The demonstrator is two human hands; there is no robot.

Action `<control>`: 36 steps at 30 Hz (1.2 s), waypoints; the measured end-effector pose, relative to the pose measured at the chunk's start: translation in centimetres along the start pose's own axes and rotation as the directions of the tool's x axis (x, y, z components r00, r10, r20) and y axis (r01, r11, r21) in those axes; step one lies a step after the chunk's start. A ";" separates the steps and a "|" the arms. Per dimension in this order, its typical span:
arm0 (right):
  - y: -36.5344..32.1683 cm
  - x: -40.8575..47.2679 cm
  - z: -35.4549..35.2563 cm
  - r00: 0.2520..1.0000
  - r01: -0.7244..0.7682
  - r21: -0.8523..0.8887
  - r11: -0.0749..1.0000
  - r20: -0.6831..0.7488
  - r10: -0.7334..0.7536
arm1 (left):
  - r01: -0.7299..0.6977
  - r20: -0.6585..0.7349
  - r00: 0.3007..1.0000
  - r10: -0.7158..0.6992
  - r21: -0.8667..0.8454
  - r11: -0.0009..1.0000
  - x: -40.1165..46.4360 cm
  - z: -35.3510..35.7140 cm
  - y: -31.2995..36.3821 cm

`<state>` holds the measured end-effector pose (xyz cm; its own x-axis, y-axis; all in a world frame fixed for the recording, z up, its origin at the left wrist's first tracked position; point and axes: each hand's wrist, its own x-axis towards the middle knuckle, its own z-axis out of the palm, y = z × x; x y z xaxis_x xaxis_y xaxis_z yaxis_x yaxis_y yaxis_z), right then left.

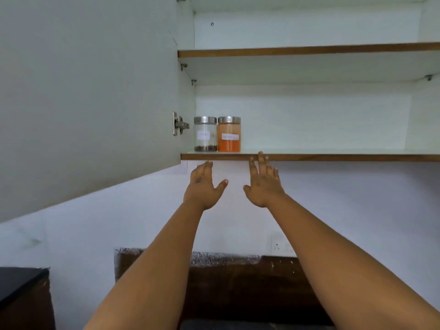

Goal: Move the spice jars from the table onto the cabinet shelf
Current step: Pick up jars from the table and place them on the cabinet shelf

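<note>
Lower cabinet shelf point(333, 152), white on top with a brown front edge. At its far left end, two glass spice jars with metal lids, upright, side by side and touching or almost touching: clear jar point(205, 134) with dark grains at the bottom, and orange-powder jar point(229, 135) to its right. Both with a white label, writing not readable.

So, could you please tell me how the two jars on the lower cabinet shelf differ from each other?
The left jar is nearly empty, with only a thin layer of dark bits at its bottom, while the right jar is filled with orange powder almost to the lid. The left jar stands nearest the cabinet's side wall; the right jar sits further along the shelf. Both are upright, side by side, about the same size, with metal lids and white labels.
</note>
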<state>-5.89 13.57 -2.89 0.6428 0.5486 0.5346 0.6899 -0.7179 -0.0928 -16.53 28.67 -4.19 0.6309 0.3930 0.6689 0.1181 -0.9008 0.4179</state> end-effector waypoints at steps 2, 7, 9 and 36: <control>0.3 -3.6 3.1 0.995 -0.080 0.077 0.994 0.058 0.076 | 0.076 -0.047 0.995 -0.085 -0.167 0.983 -3.7 2.6 -0.5; 1.0 -16.2 13.8 0.940 -0.267 0.134 0.954 0.256 0.227 | 0.338 0.281 0.921 -0.269 -0.234 0.911 -15.4 10.8 -3.1; 1.2 -21.9 17.0 0.907 -0.341 0.144 0.929 0.311 0.284 | 0.391 0.386 0.872 -0.302 -0.177 0.903 -20.8 13.0 -4.7; -2.5 -39.9 23.8 0.967 -0.191 0.543 0.817 0.247 0.062 | 0.856 0.645 0.494 -0.583 -0.243 0.456 -44.1 15.3 -10.5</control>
<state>-25.33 3.69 -44.01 0.7468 0.5914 0.3040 0.6218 -0.4590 -0.6345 -33.81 17.96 -47.49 0.7379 0.5997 -0.3098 0.4074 -0.0297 0.9128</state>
